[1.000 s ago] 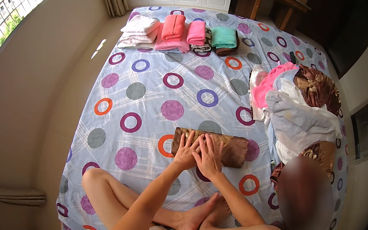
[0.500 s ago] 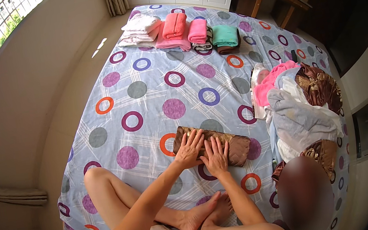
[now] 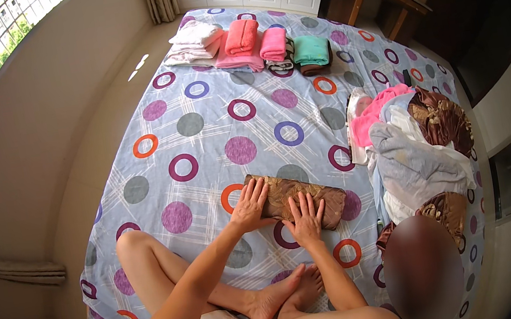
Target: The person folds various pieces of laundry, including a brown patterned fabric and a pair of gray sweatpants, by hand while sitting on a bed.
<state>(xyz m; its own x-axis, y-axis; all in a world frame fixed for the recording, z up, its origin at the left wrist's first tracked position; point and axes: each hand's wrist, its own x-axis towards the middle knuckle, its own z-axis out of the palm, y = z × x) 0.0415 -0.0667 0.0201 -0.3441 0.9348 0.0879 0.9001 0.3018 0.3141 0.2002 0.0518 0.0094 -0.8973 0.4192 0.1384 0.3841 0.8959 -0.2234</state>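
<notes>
A brown satin-like cloth with a gold pattern (image 3: 284,190) lies on the bed in front of my crossed legs, folded into a long narrow bundle. My left hand (image 3: 250,206) rests flat over its left end, fingers stretched out. Against its near side, right of the middle, lies my right hand (image 3: 306,219), with its spread fingers reaching onto the top. Neither hand grips the cloth. What kind of article the bundle is cannot be made out.
Along the far edge stand folded stacks: white clothes (image 3: 192,48), coral and pink towels (image 3: 241,37), and a green towel (image 3: 312,50) on brown cloth. To the right lies a loose heap of laundry (image 3: 412,158). A patterned sheet (image 3: 190,124) covers the bed.
My left hand has slid left toward the bundle's left end. The right hand has shifted slightly right. The bundle's top looks flatter and smoother.
</notes>
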